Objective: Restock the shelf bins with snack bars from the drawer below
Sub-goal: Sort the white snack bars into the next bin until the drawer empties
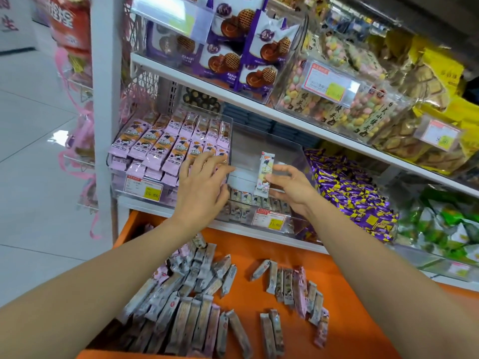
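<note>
Right hand (pixel 290 187) pinches a snack bar (pixel 265 174) upright over the sparse middle bin (pixel 259 146), probably to slot it on end; left hand (pixel 202 187) lies flat-fingered, steadying the pink bars (pixel 166 143); drawer (pixel 259 244) holds spares.

On the upper shelf (pixel 197 83), purple biscuit packs (pixel 243 55), just beside them to the right a clear box of pastel puffs (pixel 337 99), then yellow cracker bags (pixel 427 81). Lower right, a heap of purple-and-yellow candies (pixel 350 193), next to green packets (pixel 445 229). At the left, pink netting (pixel 85 141) beside a white post (pixel 105 112); pale floor tiles (pixel 31 190).
</note>
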Available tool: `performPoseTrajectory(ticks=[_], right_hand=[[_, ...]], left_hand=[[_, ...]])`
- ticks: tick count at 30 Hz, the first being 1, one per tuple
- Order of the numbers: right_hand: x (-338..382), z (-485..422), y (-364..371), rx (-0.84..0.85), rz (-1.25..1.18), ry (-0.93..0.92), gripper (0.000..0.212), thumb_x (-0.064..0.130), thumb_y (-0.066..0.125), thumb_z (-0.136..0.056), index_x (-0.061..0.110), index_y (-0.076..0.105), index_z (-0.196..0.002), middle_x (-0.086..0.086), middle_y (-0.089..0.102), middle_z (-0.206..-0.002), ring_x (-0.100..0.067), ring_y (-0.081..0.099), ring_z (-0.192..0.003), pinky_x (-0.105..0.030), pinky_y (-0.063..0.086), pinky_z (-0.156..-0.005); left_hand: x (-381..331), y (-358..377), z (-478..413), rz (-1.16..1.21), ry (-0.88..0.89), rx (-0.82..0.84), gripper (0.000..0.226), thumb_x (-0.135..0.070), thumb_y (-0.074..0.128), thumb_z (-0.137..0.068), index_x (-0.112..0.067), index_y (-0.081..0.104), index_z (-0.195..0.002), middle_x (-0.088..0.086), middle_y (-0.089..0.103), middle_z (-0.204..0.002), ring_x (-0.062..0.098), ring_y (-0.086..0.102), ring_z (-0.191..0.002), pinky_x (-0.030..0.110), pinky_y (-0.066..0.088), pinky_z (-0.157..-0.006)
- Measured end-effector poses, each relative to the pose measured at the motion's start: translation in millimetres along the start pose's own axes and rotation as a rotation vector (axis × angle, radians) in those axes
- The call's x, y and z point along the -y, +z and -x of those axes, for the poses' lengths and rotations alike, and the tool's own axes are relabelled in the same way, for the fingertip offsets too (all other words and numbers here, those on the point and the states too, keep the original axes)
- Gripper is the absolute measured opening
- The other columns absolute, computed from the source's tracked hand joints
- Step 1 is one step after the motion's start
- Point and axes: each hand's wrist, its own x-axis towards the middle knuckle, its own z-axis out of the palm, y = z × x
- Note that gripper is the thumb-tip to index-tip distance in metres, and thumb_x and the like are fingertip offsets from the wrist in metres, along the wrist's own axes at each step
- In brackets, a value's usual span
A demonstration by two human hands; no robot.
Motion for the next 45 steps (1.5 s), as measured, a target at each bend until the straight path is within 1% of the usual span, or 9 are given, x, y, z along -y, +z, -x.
performPoseTrajectory(ticks=[6, 11, 16, 19, 25, 29, 38, 40, 45], right_hand=[[-12.9, -52.3, 26.5, -0.049, 0.034, 0.078, 0.029, 0.005, 0.071, -0.086, 0.010, 0.057, -0.111, -0.013, 0.069, -0.103, -0.022, 0.066, -0.085, -0.040, 0.057, -0.087], [-26.4, -101.9, 53.2, -0.078, 0.069, 0.091, 0.030, 0.001, 0.072, -0.084, 0.004, 0.057, -0.111, -0.011, 0.065, -0.083, -0.013, 0.063, -0.058, -0.019, 0.055, -0.049], [-49.6, -144.3, 67.3, -0.080, 0.097, 0.139, 0.024, 0.004, 0.078, -0.079, 0.013, 0.058, -0.087, -0.021, 0.068, -0.102, -0.032, 0.067, -0.083, -0.049, 0.057, -0.085], [-61.4, -159.0, 75.2, -0.047, 0.086, 0.171, 0.027, 0.004, 0.079, -0.077, 0.015, 0.055, -0.084, -0.024, 0.066, -0.105, -0.033, 0.065, -0.085, -0.056, 0.055, -0.086], [-69.2, -165.8, 80.6, 0.054, 0.069, 0.202, 0.022, -0.001, 0.061, -0.091, -0.006, 0.062, -0.112, -0.022, 0.072, -0.090, -0.030, 0.072, -0.075, -0.036, 0.062, -0.069], [-63.7, -149.8, 67.8, 0.142, 0.128, 0.144, 0.034, -0.006, 0.060, -0.091, -0.007, 0.056, -0.124, -0.022, 0.064, -0.112, -0.026, 0.064, -0.096, -0.021, 0.058, -0.073], [-28.2, -82.8, 44.7, 0.130, 0.169, -0.039, 0.019, 0.005, 0.058, -0.095, 0.007, 0.064, -0.112, -0.012, 0.066, -0.102, -0.016, 0.063, -0.081, -0.020, 0.054, -0.065], [-16.2, -54.4, 38.9, 0.143, 0.108, -0.096, 0.017, 0.004, 0.058, -0.094, 0.007, 0.065, -0.109, -0.013, 0.067, -0.098, -0.016, 0.062, -0.079, -0.022, 0.052, -0.066], [-9.2, 17.1, 25.4, 0.231, 0.165, -0.285, 0.013, 0.003, 0.055, -0.095, 0.003, 0.067, -0.100, 0.000, 0.067, -0.082, -0.009, 0.053, -0.061, -0.019, 0.044, -0.051]], left_hand=[[28.6, 12.3, 17.1, -0.154, 0.057, 0.220, 0.051, -0.031, 0.044, -0.093, -0.023, 0.047, -0.143, 0.002, 0.038, -0.154, 0.024, 0.027, -0.146, 0.052, 0.007, -0.120], [34.4, 23.9, 18.1, -0.154, 0.083, 0.121, 0.050, -0.028, 0.047, -0.091, -0.021, 0.049, -0.141, 0.005, 0.042, -0.151, 0.026, 0.031, -0.144, 0.053, 0.011, -0.118], [37.2, 29.6, 19.3, -0.155, 0.102, 0.062, 0.049, -0.027, 0.047, -0.092, -0.020, 0.050, -0.141, 0.005, 0.041, -0.152, 0.026, 0.029, -0.145, 0.053, 0.009, -0.119], [37.3, 30.8, 19.4, -0.143, 0.098, 0.055, 0.049, -0.026, 0.045, -0.093, -0.020, 0.049, -0.142, 0.005, 0.040, -0.153, 0.025, 0.028, -0.146, 0.053, 0.009, -0.118], [37.4, 33.6, 19.1, -0.159, 0.093, 0.064, 0.049, -0.026, 0.044, -0.094, -0.020, 0.049, -0.142, 0.005, 0.039, -0.153, 0.025, 0.027, -0.146, 0.053, 0.008, -0.119], [36.1, 33.3, 20.2, -0.178, 0.084, 0.093, 0.050, -0.026, 0.045, -0.093, -0.020, 0.050, -0.142, 0.005, 0.039, -0.153, 0.025, 0.027, -0.146, 0.054, 0.007, -0.119], [23.3, 16.1, 21.7, -0.175, 0.054, 0.158, 0.059, -0.026, 0.044, -0.090, -0.018, 0.039, -0.148, 0.007, 0.029, -0.158, 0.026, 0.018, -0.149, 0.055, 0.005, -0.119], [16.8, 9.0, 25.1, -0.159, 0.028, 0.128, 0.058, -0.027, 0.041, -0.087, -0.017, 0.040, -0.144, 0.008, 0.036, -0.152, 0.028, 0.028, -0.142, 0.052, 0.011, -0.117], [-1.6, 1.3, 54.6, -0.080, 0.142, 0.091, 0.033, -0.023, 0.044, -0.079, -0.016, 0.050, -0.111, 0.005, 0.044, -0.106, 0.024, 0.040, -0.095, 0.035, 0.026, -0.079]])
